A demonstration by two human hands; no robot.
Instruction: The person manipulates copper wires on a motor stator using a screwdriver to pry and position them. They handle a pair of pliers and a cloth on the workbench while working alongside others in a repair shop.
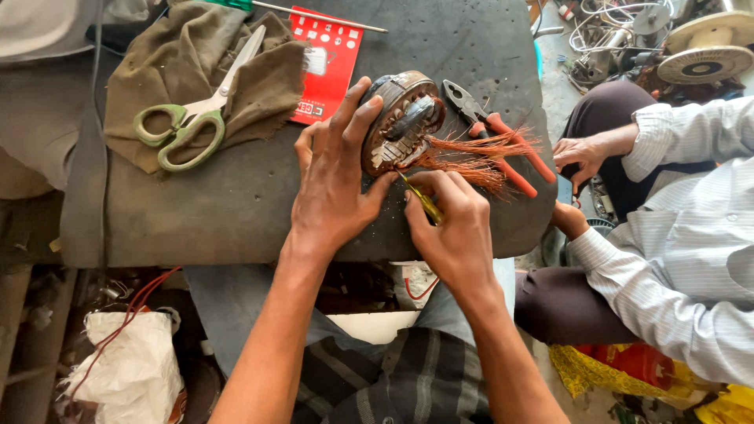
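**Bench inspection: motor stator under both my hands**

Far left, below the bench edge, a crumpled white bag lies with a red wire running over it. On the dark work surface a brown cloth is spread, and green-handled scissors rest on top of it, blades shut and pointing up and right. Just beside the cloth lies a red printed card, with a thin screwdriver shaft across its upper edge.

My left hand is laid flat with fingers spread, pressing against the left side of the stator; it steadies the part rather than closing round it. The stator stands on edge near the middle of the bench, its rusty ring tilted toward me, with a bundle of bare copper wire fanning out of it to the right.

My right hand is closed round a slim yellow-handled tool, whose tip points up at the stator's lower edge; I cannot tell whether the tip actually touches the windings.

Behind the copper strands, red-handled pliers lie on the bench, jaws toward the stator.

At the right, another person in a striped shirt sits beside the bench, one hand near the plier handles.
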